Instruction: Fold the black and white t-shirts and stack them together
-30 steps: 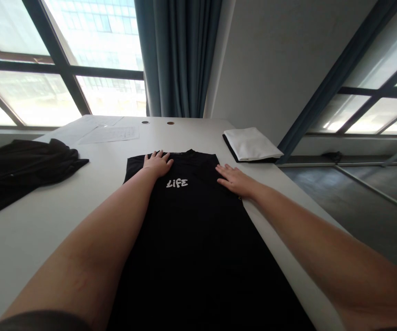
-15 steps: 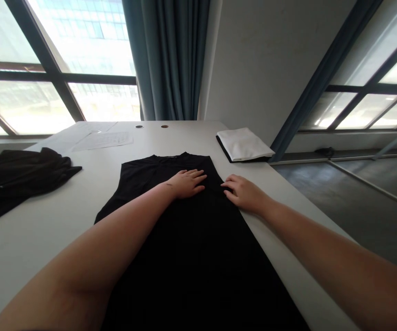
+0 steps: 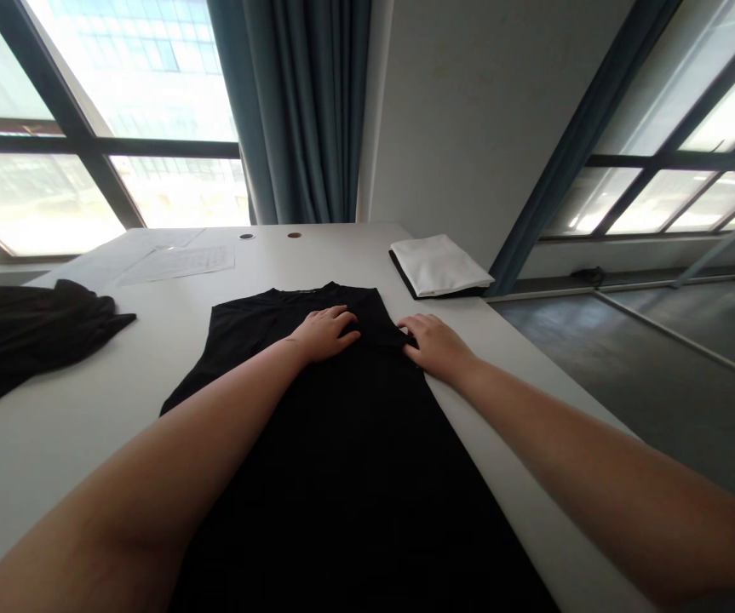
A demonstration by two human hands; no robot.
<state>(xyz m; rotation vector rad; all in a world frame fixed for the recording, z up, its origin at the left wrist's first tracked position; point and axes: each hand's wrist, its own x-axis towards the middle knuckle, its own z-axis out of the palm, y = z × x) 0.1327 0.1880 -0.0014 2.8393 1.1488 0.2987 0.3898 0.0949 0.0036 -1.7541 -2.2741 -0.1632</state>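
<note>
Here's the black cloth shirt [image 3: 354,443], laid out on the smooth white table [image 3: 73,460]! The left hand [image 3: 325,333] presses its upper front, fingers slightly apart; the right hand [image 3: 437,347] pinches its side edge between thumb and fingers, near the folded white cloth [image 3: 440,265].

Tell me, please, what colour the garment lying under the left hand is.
The garment is black, which shows best in the head view.
</note>
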